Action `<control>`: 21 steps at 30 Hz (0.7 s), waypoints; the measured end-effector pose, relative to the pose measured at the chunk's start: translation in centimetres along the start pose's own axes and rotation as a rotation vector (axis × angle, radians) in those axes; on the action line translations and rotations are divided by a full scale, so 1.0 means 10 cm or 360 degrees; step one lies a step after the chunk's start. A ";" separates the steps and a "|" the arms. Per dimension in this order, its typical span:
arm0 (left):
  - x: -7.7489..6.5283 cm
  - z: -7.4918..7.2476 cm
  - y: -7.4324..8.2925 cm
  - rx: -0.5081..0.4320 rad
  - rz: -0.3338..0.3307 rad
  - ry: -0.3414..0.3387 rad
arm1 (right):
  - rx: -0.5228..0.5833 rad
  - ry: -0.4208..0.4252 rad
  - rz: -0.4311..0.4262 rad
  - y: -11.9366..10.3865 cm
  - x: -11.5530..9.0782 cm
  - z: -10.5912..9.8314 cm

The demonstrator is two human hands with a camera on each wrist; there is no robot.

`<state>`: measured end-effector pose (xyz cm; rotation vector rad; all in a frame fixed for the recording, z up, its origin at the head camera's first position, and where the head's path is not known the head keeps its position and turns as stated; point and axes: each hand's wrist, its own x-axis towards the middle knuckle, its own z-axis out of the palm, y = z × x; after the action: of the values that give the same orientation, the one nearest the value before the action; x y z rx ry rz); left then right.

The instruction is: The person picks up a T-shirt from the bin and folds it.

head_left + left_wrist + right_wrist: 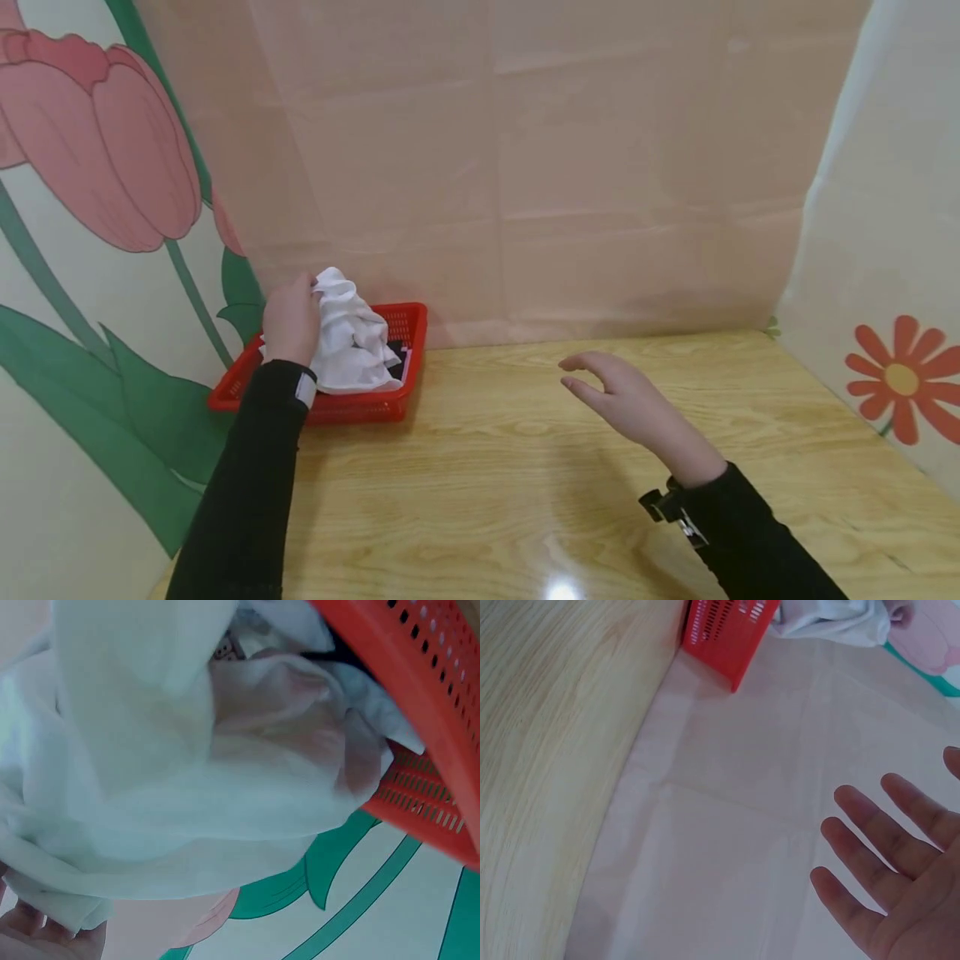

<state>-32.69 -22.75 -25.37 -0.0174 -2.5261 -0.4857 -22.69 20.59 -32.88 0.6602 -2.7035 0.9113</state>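
Note:
My left hand (292, 321) grips the upper part of a crumpled white cloth (348, 342) above a red plastic basket (360, 410). Folds of the cloth hang down into the basket, and in the left wrist view the cloth (157, 765) fills most of the picture, with fingers (52, 936) curled on its edge at lower left. Whether it is a garment cannot be told. Held over the table at right, my right hand (626, 400) has nothing in it; its fingers (885, 832) are spread and relaxed in the right wrist view.
Beside the cloth, a dark item (397, 362) with a pale edge lies in the basket. The wooden table (480, 500) ends at a pinkish covering (525, 183) at the back. Flower-painted walls stand at left and right, close beside the basket on the left.

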 end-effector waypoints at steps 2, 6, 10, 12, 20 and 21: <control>0.03 -0.03 0.02 -0.0008 0.0012 0.0055 | -0.0009 0.0001 -0.0013 -0.01 0.00 0.02; 0.08 -0.09 0.09 -0.0046 0.0000 0.0093 | -0.0039 -0.0019 -0.0024 -0.02 0.01 0.08; 0.12 -0.16 0.14 -0.0071 -0.0001 0.0146 | -0.0052 -0.0032 -0.0012 -0.03 0.00 0.10; 0.14 -0.20 0.17 -0.0091 -0.0001 0.0171 | -0.0049 -0.0034 -0.0008 -0.04 0.00 0.11; 0.14 -0.37 0.34 -0.0251 -0.0068 0.0220 | -0.0058 -0.0056 -0.0018 -0.03 0.00 0.13; 0.14 -0.39 0.37 -0.0250 -0.0061 0.0231 | -0.0060 -0.0056 -0.0019 -0.03 0.00 0.14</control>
<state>-31.35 -20.79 -20.37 0.0066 -2.3453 -0.6755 -22.58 19.52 -33.78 0.6901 -2.7371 0.8517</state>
